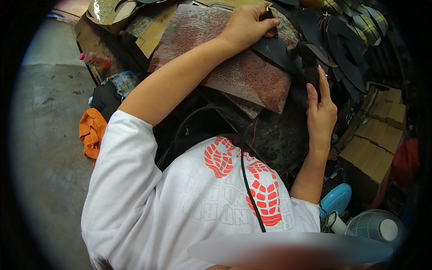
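I see the left hand (pixel 249 27) at the top of my feed, its grip clamped on a slim dark tool (pixel 269 12) with the thumb pressed along one side. The tool stands roughly upright over a flat black piece (pixel 270 50); I cannot tell whether its tip touches. That piece lies on a reddish, worn board (pixel 252 81), which sits on the dark worktop (pixel 274 139).

To the right, I have the right hand (pixel 321 112) with its grip closed around the handle of a hammer (pixel 309 58), index finger stretched along it. The hammer's head overlaps the right end of the black piece in my view, and I cannot judge the gap.

Just beyond the hammer, I find more black cut pieces (pixel 346 49) heaped together. Yellowish sheets (pixel 155 29) lie past the board's left edge, with a pink bottle (pixel 96 60) farther left.
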A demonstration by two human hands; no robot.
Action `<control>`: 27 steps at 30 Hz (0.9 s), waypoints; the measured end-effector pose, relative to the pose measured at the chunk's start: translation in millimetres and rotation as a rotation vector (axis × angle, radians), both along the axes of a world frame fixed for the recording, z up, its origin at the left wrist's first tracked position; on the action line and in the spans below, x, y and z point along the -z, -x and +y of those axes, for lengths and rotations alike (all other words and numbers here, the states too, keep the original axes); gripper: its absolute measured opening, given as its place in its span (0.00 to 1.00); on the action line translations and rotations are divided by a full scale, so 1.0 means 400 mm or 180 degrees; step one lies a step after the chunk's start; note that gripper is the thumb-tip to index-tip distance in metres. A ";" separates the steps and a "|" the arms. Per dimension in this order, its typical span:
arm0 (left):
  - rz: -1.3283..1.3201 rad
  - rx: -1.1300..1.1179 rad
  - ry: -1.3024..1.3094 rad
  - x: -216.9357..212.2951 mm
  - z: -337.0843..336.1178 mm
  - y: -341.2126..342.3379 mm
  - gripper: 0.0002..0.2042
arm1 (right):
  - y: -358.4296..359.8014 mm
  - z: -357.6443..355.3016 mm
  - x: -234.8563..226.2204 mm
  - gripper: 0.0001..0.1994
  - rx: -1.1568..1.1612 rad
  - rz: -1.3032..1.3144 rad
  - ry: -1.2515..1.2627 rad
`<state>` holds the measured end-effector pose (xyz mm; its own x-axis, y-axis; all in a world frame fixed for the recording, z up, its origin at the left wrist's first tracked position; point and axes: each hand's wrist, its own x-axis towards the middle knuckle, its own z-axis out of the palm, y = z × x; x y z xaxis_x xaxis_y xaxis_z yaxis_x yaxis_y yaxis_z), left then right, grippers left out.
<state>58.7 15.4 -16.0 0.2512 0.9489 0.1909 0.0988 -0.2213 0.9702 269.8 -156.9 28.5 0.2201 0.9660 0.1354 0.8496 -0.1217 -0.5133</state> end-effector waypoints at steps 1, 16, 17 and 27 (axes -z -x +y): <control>0.0017 -0.0011 -0.0039 -0.004 -0.003 -0.001 0.09 | -0.009 -0.001 0.011 0.25 -0.0003 0.0028 0.0008; 0.1110 -0.0331 -0.2792 0.011 -0.010 -0.056 0.09 | -0.026 0.009 -0.252 0.32 -0.1536 0.1513 -0.1480; 0.1139 -0.0258 -0.2885 0.014 -0.011 -0.056 0.09 | -0.019 0.016 -0.215 0.28 -0.0824 0.1210 -0.0916; 0.0259 -0.0236 -0.1059 0.018 0.002 -0.024 0.11 | 0.010 -0.070 0.025 0.24 0.0058 0.1405 0.0238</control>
